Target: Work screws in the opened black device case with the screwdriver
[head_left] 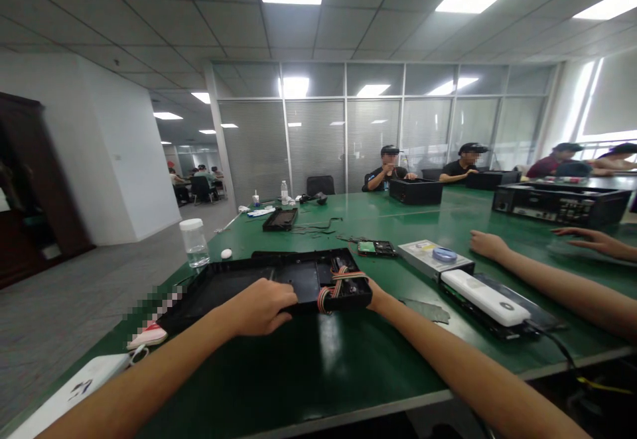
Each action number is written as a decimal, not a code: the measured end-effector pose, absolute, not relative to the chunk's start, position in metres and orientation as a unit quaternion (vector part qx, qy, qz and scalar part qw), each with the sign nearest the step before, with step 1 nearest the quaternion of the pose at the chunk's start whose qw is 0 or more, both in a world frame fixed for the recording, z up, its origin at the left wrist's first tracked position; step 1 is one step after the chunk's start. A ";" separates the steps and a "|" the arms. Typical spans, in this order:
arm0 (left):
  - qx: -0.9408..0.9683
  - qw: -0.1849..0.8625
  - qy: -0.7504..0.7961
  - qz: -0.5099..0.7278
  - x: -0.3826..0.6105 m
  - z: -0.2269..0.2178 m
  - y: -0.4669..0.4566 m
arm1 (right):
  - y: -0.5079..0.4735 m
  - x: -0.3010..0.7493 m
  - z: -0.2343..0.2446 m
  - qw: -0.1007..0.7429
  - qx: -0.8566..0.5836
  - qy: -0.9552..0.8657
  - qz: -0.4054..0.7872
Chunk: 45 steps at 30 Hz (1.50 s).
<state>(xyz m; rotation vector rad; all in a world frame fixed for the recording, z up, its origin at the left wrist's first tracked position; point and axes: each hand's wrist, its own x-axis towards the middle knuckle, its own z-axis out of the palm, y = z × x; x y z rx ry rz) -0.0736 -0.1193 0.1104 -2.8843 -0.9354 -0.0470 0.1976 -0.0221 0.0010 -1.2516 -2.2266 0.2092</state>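
Note:
A shallow black electronics casing point(298, 281) lies in front of me on the green table, its hollow side up. Striped ribbon cable point(343, 282) loops around and over its right end. My left hand point(263, 303) is closed over the casing's near edge, thumb on the outside. At the right-hand corner my right hand point(379, 296) grips the casing, most of its fingers hidden behind the wall. Beyond the casing sits a bare circuit board with green and black parts point(375, 248).
A water jar point(195, 243) stands left of the casing. To the right are a metal drive box point(432, 260), a white device point(485, 298) and a co-worker's forearm point(547, 273). Farther off are a small black tray point(280, 219), cable scraps and black computer cases point(560, 205) near other people.

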 end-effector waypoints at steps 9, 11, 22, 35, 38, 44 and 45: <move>-0.953 0.015 -0.303 0.023 -0.085 0.055 -0.166 | 0.007 0.287 -0.001 0.152 -0.598 -0.785 -0.054; -0.952 0.008 -0.305 0.029 -0.086 0.049 -0.162 | 0.012 0.296 -0.002 0.193 -0.615 -0.765 -0.024; -0.901 0.080 -0.420 -0.073 -0.088 0.058 -0.023 | 0.003 0.242 -0.016 0.240 -0.473 -0.840 0.114; -0.920 0.087 -0.383 -0.005 -0.086 0.032 -0.012 | 0.018 0.254 -0.026 0.239 -0.502 -0.830 0.046; -0.949 0.088 -0.297 -0.055 -0.084 0.034 -0.015 | 0.020 0.254 -0.028 0.263 -0.497 -0.824 0.073; -0.956 0.129 -0.244 -0.098 -0.077 0.018 -0.017 | 0.018 0.252 -0.027 0.271 -0.494 -0.821 0.092; -0.955 0.142 -0.239 -0.103 -0.076 0.018 -0.019 | 0.018 0.252 -0.026 0.273 -0.494 -0.820 0.093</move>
